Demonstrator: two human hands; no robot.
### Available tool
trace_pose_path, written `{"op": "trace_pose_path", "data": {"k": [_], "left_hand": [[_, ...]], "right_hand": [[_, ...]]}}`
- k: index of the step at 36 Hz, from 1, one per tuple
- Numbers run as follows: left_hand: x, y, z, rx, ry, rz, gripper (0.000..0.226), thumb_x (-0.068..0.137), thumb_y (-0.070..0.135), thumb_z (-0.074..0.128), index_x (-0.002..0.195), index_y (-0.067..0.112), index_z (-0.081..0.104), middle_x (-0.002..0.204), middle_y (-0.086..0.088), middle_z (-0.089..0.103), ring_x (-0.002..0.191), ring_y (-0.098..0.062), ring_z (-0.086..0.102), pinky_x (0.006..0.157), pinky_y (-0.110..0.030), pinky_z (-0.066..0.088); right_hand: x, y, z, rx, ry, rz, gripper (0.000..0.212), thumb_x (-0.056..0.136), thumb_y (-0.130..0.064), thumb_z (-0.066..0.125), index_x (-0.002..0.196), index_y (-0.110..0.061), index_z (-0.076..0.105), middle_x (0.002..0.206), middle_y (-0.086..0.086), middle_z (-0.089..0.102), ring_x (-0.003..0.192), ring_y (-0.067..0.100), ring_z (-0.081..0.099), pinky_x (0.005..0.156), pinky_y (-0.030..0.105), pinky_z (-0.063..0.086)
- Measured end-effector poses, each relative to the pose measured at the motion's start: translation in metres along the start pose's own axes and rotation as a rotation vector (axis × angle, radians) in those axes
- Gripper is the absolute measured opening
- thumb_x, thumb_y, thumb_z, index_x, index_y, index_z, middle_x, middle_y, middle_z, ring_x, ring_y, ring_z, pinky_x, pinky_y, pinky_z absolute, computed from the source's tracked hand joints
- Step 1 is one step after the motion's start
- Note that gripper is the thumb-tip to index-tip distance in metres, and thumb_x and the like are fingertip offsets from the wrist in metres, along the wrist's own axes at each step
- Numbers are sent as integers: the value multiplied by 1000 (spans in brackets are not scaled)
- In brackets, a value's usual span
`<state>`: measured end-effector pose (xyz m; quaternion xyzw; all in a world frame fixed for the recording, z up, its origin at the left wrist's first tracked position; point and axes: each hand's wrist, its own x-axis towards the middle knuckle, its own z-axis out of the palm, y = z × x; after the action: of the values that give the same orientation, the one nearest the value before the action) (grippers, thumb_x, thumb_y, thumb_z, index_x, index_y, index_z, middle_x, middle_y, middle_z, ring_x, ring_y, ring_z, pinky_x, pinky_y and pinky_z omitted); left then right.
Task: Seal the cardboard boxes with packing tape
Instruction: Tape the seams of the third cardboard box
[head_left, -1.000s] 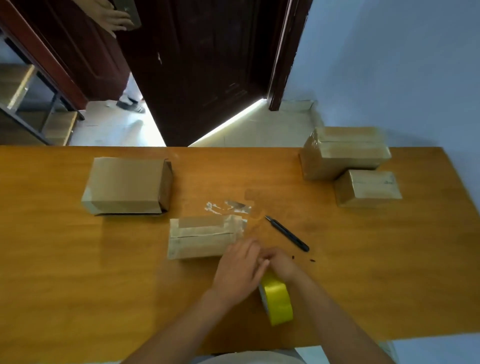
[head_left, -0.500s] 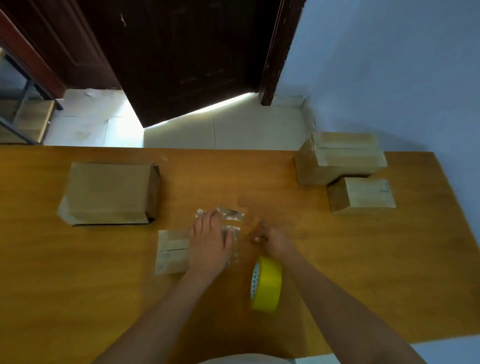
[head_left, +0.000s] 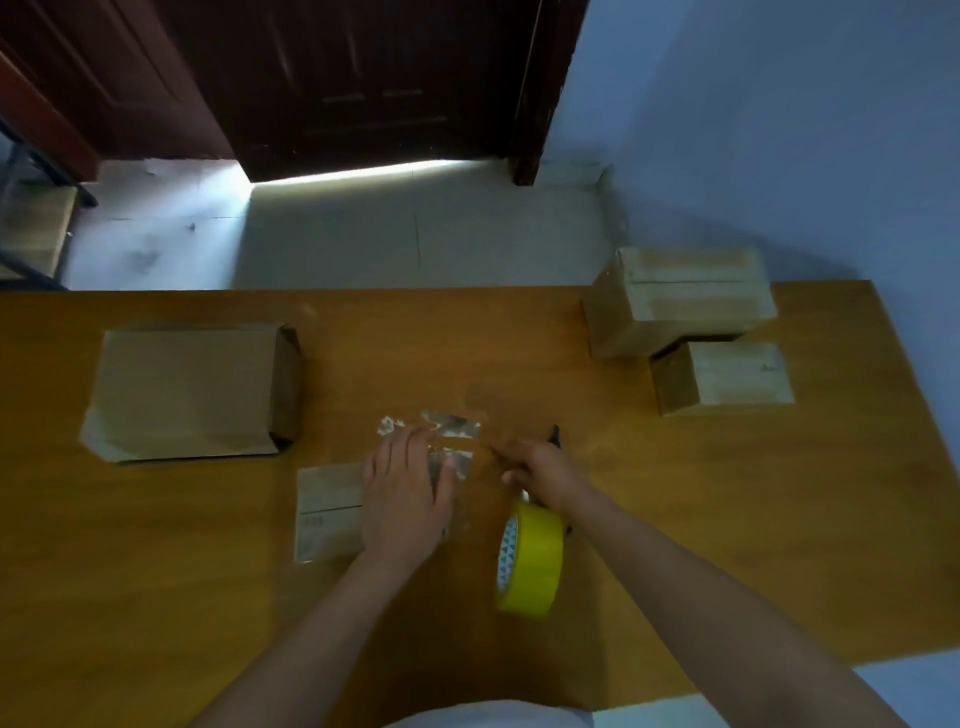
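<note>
Orange-brown wooden table (head_left: 156, 597), small cardboard box (head_left: 327, 512) near its middle, large flat box (head_left: 187, 392) beyond-left of that box, yellow tape roll (head_left: 535, 564) standing on edge to its right, two more boxes (head_left: 680, 301) (head_left: 727, 376) far right of it.

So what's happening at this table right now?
A person is taping a small cardboard box on the wooden table. The left hand presses flat on the box while the right hand pinches something beside it, probably the tape end. The yellow tape roll stands on edge nearby. Three other boxes wait.
</note>
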<state>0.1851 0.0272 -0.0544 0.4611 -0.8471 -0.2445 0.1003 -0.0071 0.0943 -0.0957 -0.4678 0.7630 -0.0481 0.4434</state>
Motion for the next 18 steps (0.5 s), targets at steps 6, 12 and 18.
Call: {"op": "trace_pose_path", "data": {"k": [6, 12, 18], "left_hand": [[1, 0, 0, 0, -15, -1, 50, 96, 46, 28, 120, 14, 57, 123, -3, 57, 121, -17, 40, 102, -31, 24], [1, 2, -2, -8, -29, -18, 52, 95, 47, 27, 120, 14, 57, 124, -3, 57, 121, -20, 44, 103, -38, 30], [1, 2, -3, -26, -19, -19, 50, 95, 46, 28, 119, 14, 58, 122, -2, 59, 120, -19, 46, 103, -36, 29]], "right_hand": [[7, 4, -6, -197, 11, -36, 77, 89, -20, 62, 150, -37, 18, 134, 4, 52, 117, 23, 52, 87, 34, 47], [12, 2, -7, -360, 134, 12, 88, 79, -35, 72, 149, -24, 20, 128, 7, 46, 118, 26, 47, 84, 35, 45], [13, -3, -12, -383, 181, 117, 93, 70, -44, 78, 144, -21, 25, 125, 10, 50, 111, 30, 54, 83, 36, 45]]}}
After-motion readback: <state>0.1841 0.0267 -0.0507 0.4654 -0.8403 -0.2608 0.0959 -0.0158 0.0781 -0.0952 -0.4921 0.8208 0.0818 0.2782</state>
